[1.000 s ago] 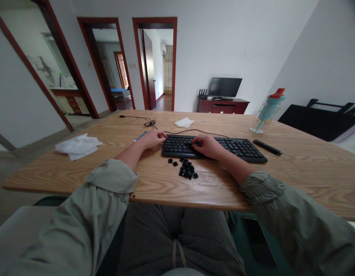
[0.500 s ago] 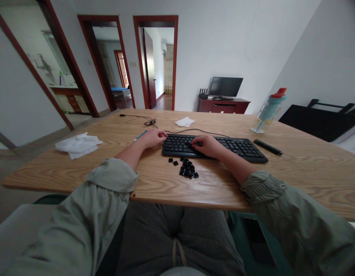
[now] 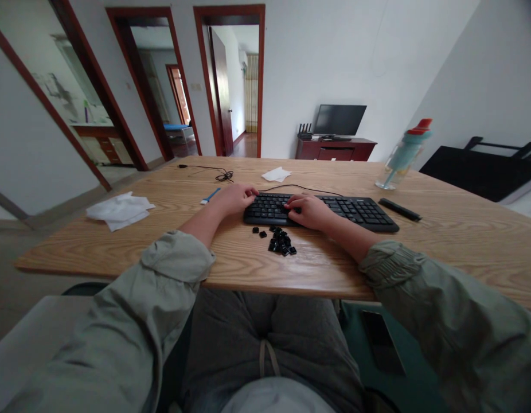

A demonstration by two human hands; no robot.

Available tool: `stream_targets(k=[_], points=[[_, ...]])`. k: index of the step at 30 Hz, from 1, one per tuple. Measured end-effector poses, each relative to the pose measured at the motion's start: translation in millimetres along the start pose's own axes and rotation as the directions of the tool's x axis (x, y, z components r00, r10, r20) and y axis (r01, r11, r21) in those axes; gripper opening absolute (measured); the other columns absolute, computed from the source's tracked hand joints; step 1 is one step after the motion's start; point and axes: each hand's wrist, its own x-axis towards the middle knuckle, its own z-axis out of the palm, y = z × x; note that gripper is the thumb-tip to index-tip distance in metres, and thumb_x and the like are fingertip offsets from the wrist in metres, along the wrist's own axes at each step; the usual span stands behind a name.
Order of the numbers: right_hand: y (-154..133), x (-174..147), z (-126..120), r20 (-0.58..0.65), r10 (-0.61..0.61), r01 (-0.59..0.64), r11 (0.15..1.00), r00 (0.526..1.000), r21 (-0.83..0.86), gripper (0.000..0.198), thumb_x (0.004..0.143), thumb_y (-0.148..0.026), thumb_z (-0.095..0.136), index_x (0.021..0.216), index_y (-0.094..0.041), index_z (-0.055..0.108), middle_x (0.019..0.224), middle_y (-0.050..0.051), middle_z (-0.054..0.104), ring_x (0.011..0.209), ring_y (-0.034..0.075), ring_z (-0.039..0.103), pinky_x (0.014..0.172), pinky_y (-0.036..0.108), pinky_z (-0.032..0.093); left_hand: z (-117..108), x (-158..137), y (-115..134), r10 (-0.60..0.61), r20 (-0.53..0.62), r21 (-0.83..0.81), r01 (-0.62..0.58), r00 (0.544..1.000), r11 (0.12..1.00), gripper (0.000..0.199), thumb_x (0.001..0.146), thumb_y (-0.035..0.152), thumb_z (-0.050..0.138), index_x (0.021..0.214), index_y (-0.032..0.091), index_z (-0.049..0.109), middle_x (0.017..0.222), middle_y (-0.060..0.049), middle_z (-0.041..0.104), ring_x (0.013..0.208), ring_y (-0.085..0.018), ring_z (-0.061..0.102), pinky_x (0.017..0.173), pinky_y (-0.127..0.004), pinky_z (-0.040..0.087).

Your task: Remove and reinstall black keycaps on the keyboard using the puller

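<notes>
A black keyboard [image 3: 364,213] lies across the wooden table in front of me. My left hand [image 3: 236,199] is at its far left corner, fingers bent together and touching the edge there. My right hand [image 3: 311,211] reaches over the middle of the keys, thumb and fingers pinched low against them; what is between the fingertips is hidden. On the near side of the keyboard sits a small heap of loose black keycaps [image 3: 282,242], with two more keycaps [image 3: 259,232] apart to its left.
Behind my left hand is a blue-and-white tool [image 3: 211,195], perhaps a small brush. White tissues [image 3: 119,210] lie at left, another tissue [image 3: 276,174] behind the keyboard. At right are a black stick-like object [image 3: 400,209] and a bottle [image 3: 402,158]. A coiled cable [image 3: 225,175] lies farther back.
My left hand has shifted slightly right, its fingertips now over the keyboard's corner. My right hand stays at the same keys, fingers a little more bent. The view has tilted slightly.
</notes>
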Motion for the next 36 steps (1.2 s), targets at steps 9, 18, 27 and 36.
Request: stream_targets(k=[9, 18, 27, 36], points=[[-2.6, -2.6, -16.8, -0.165, 0.092, -0.081, 0.994, 0.982, 0.074, 0.031, 0.083, -0.022, 0.052, 0.099, -0.017, 0.077, 0.105, 0.008, 0.072, 0.095, 0.021, 0.064, 0.09, 0.033, 0.048, 19.8, 10.5, 69.5, 0.257, 0.057, 0.154, -0.263, 0.965, 0.952, 0.035, 0.087, 0.028, 0.049, 0.113, 0.024, 0.072, 0.109, -0.005, 0.073, 0.098, -0.021, 0.065, 0.089, -0.031, 0.05], [22.7, -9.1, -42.4, -0.271, 0.312, -0.263, 0.943, 0.911, 0.203, 0.03, 0.08, -0.024, 0.051, 0.092, -0.015, 0.077, 0.101, 0.009, 0.068, 0.072, 0.015, 0.057, 0.076, 0.031, 0.047, 21.7, 5.9, 58.4, 0.287, 0.084, 0.134, -0.296, 0.954, 0.946, 0.04, 0.085, 0.025, 0.05, 0.119, 0.026, 0.071, 0.117, -0.005, 0.066, 0.112, -0.022, 0.058, 0.103, -0.034, 0.044], [6.2, -7.0, -46.2, -0.137, 0.239, -0.208, 0.956, 0.961, 0.205, 0.028, 0.079, -0.024, 0.053, 0.093, -0.014, 0.076, 0.099, 0.01, 0.068, 0.075, 0.016, 0.058, 0.076, 0.03, 0.046, 26.8, 8.0, 67.2, 0.214, 0.163, 0.152, -0.239, 0.963, 0.959, 0.04, 0.086, 0.028, 0.049, 0.119, 0.029, 0.071, 0.123, -0.006, 0.062, 0.117, -0.029, 0.051, 0.105, -0.046, 0.039], [-37.2, -9.8, -50.3, 0.423, -0.007, -0.143, 0.936, 0.906, 0.322, 0.024, 0.076, -0.024, 0.058, 0.092, -0.019, 0.075, 0.075, 0.001, 0.07, 0.06, 0.011, 0.054, 0.058, 0.024, 0.038, 20.0, 7.0, 65.1, 0.177, 0.19, 0.136, -0.205, 0.966, 0.969, 0.039, 0.086, 0.025, 0.049, 0.118, 0.029, 0.07, 0.142, -0.005, 0.053, 0.133, -0.03, 0.04, 0.114, -0.053, 0.028]])
